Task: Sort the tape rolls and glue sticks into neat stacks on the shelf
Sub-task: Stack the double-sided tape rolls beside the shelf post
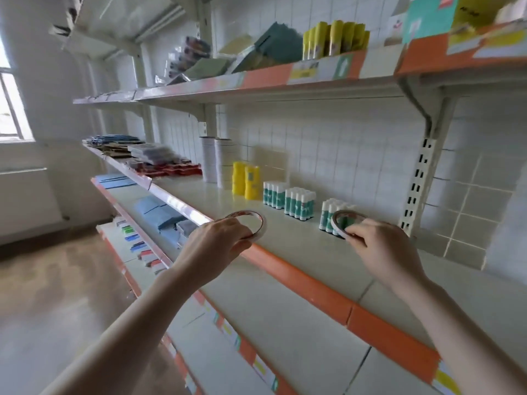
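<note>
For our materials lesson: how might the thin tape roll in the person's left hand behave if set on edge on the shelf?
The tape roll is a thin, narrow ring, so it probably rolls or topples on edge. It looks light: the left hand holds it by its fingertips.

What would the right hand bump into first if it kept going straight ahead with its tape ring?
Probably the nearest group of glue sticks. The right hand holds a tape roll just in front of them, pointing toward the back wall. Depth is hard to judge.
</note>
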